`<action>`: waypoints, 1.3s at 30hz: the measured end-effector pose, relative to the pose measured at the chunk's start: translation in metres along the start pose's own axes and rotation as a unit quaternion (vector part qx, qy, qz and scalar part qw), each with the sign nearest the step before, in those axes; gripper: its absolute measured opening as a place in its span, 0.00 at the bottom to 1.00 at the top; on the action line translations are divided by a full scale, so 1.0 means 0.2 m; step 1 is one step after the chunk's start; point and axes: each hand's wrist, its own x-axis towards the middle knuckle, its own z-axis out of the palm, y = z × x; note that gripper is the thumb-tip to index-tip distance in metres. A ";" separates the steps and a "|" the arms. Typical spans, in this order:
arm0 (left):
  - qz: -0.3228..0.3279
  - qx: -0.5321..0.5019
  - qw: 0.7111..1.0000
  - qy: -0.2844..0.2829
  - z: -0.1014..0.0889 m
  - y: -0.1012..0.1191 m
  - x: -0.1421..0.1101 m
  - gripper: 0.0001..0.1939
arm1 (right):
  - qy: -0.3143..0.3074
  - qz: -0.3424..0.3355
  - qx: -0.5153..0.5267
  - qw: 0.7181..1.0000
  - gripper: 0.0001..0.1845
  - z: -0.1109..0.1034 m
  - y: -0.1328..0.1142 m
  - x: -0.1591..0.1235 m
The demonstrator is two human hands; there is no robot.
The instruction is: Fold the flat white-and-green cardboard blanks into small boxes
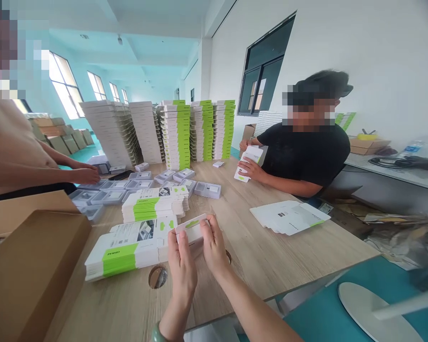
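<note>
Between my two hands is a white cardboard box (194, 231) with a green hang-tab patch near its top. My left hand (182, 261) grips its left side, thumb on the front. At the box's right edge, my right hand (214, 244) is closed with the thumb pressed on the card. Left of my hands lies a thick stack of flat white-and-green box blanks (119, 254). A second stack of blanks (153, 206) sits just behind it. Beyond these are several clear plastic trays (207, 190), some with small white pieces in them.
Tall stacks of white-and-green boxes (178, 135) line the table's far side. A large brown carton (35, 270) stands at the left. Across the table, a person in black (306, 147) holds a white box (248, 164); flat blanks (288, 216) lie nearby. Another person's hand (87, 175) rests near the trays.
</note>
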 end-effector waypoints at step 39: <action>0.028 -0.219 0.972 -0.082 0.20 0.27 0.56 0.19 | 0.112 -0.020 0.137 0.984 0.13 0.10 -0.38 0.42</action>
